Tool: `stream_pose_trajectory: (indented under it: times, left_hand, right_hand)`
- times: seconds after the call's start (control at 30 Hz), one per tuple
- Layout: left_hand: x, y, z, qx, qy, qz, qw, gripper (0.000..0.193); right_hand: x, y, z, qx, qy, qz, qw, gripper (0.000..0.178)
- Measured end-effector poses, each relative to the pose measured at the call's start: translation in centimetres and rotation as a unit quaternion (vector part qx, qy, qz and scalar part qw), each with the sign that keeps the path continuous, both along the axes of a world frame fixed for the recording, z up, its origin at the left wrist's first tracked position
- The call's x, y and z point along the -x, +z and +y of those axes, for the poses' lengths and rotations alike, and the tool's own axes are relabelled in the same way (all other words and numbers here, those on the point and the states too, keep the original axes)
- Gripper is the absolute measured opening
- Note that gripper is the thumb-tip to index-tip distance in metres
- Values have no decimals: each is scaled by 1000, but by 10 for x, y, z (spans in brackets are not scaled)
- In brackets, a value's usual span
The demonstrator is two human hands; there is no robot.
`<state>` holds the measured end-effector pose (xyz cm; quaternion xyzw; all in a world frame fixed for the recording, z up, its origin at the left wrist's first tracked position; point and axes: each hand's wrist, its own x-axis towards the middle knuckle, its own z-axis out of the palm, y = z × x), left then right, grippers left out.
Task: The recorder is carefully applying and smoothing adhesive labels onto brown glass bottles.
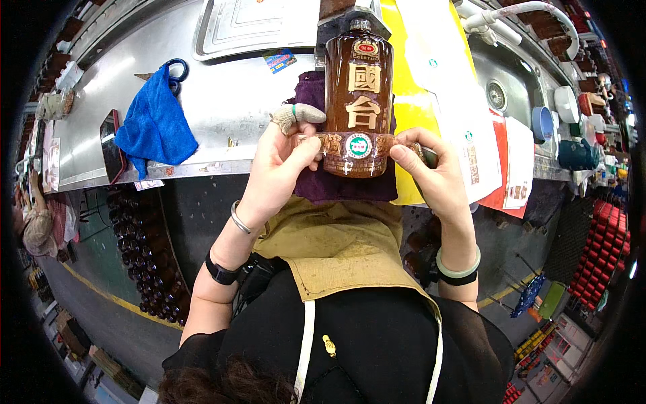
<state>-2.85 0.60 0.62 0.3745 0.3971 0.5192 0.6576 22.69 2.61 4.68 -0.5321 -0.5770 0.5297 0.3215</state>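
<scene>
A brown glass bottle (340,87) with large gold characters lies in front of me, its neck pointing away, on a dark purple cloth (319,187). Across its lower part runs a brown and gold label strip (331,146) with a round white and green emblem. Thumb and fingers of my left hand (282,151) pinch the strip's left end; a knitted finger cover sits on one of its fingers. The right end is gripped by my right hand (434,168), thumb toward the bottle. The bottle's underside is hidden.
Left on the metal worktop (229,114) are a blue cloth (156,124), blue-handled scissors (178,71), a phone (111,145) and a metal tray (262,27). To the right lie yellow sheets (407,182), white paper (441,60), a sink (498,94) and a blue cup (542,123).
</scene>
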Motion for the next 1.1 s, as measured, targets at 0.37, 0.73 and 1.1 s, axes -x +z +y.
stream_pose_trajectory:
  times: [0.37,0.73,1.1]
  left_hand:
    - [-3,4,0,55,26,36,997,43]
    - [-1,1,0,45,20,13,999,40]
    - [-2,2,0,45,23,14,999,39]
  right_hand:
    - [2,-9,-3,34,-27,34,998,21]
    - [4,-11,-1,43,-24,54,997,21]
    - [4,-12,-1,47,-28,39,998,20]
